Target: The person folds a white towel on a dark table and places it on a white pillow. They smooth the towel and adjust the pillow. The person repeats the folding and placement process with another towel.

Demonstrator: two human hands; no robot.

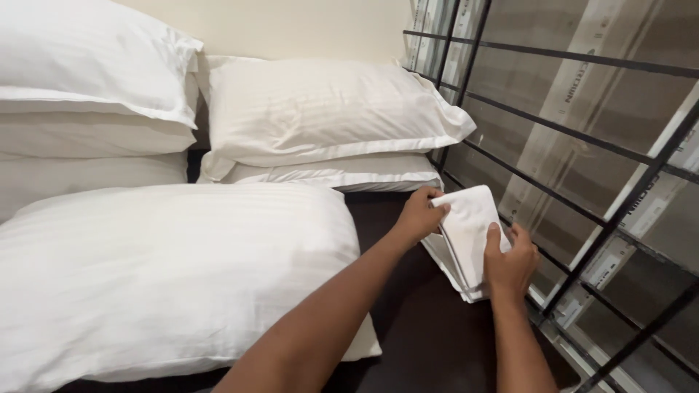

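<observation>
A folded white cloth [466, 225] lies on top of a small stack of folded white linen [445, 262] at the right edge of a dark shelf surface [429, 327]. My left hand [420, 213] grips the cloth's far corner. My right hand [510, 263] holds its near end, thumb pressed on top. Both arms reach in from the bottom of the view.
A large white pillow [167, 276] fills the near left. Stacked white pillows [328, 116] sit behind, with more pillows [87, 73] at the far left. A black metal grid frame [582, 218] runs along the right, close to my right hand.
</observation>
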